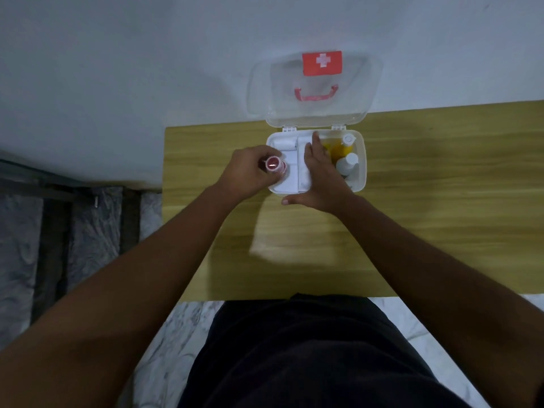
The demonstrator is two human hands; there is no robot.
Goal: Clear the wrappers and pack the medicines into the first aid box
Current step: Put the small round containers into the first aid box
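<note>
The white first aid box (361, 172) sits open on the wooden table, its clear lid (315, 89) with a red cross label standing up against the wall. Inside on the right are a yellow bottle (341, 147) and a white bottle (347, 163); white packets (290, 169) fill the left part. My left hand (250, 172) grips a small round pink-capped container (67, 164) over the box's left edge. My right hand (321, 175) lies flat with straight fingers pressing on the white items in the middle of the box.
The wooden table (441, 201) stands against a pale wall. Its left edge drops to a grey patterned floor (88, 219) with dark bars. My dark clothing fills the bottom of the view.
</note>
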